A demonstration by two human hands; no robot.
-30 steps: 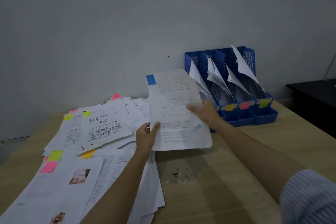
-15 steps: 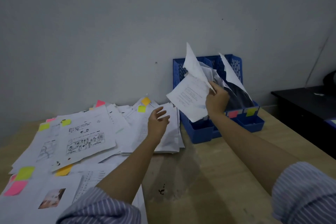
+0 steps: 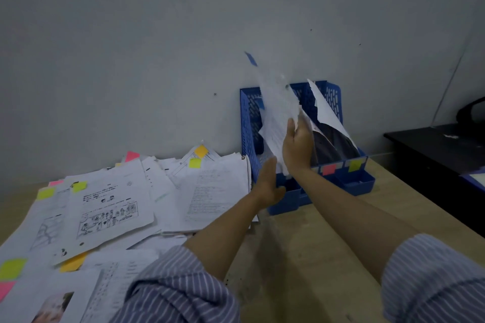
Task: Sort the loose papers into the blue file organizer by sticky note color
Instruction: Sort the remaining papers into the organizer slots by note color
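Head view: right hand point(image 3: 298, 149) grips a blue-tabbed sheet point(image 3: 275, 110), held upright over the left slots of the blue file organizer point(image 3: 248, 123) against the wall. Left hand point(image 3: 267, 186) has straight fingers together, flat against the organizer's front left corner, holding nothing. Loose papers point(image 3: 126, 207) with yellow, pink and orange sticky notes lie spread on the wooden table point(image 3: 315, 244), left of the organizer.

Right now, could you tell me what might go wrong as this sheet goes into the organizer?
1. The sheet is held only at one edge by the right hand and looks bent, so it may crumple or snag on the organizer.
2. Papers already lean across the slots, so it may slip into the wrong one.
3. The left hand rests at the organizer's front; a push could shift it.
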